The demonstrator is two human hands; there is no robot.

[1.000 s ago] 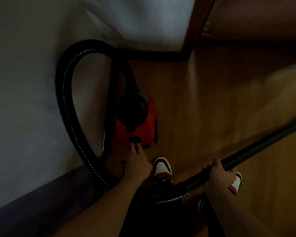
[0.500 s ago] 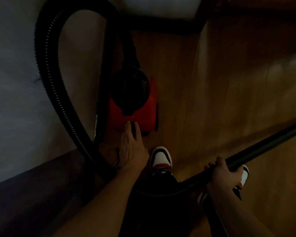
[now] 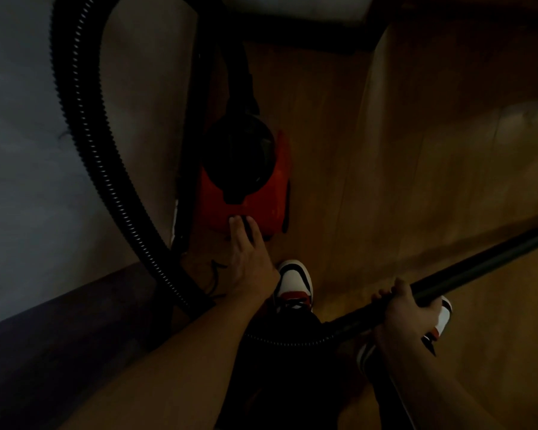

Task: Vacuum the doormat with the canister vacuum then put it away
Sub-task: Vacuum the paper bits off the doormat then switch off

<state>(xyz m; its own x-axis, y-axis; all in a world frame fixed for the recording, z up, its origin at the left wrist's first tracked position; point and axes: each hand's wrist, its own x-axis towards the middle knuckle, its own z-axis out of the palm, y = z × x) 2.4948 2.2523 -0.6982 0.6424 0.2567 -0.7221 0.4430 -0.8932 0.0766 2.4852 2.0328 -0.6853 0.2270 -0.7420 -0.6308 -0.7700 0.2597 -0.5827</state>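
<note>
Both hands are busy. The right hand (image 3: 407, 308), nearest of all, is wrapped tight round the black wand (image 3: 479, 262), which slants away over the wooden floor (image 3: 416, 166) to the right of the canister vacuum (image 3: 261, 209). The left hand (image 3: 249, 262) reaches forward with its fingers nearly straight, their tips touching a dark spot on the near end of the red canister vacuum; it grasps nothing. Just short of the canister vacuum stands a white, red and black shoe (image 3: 294, 280), and the other shoe (image 3: 444, 316) peeks out from under the right hand. The canister vacuum sits on the floor, close against the pale wall (image 3: 19, 150) on its left. From its far end the ribbed black hose (image 3: 84, 125) rises, loops wide across the wall side and drops back beneath the left forearm toward the wand.
</note>
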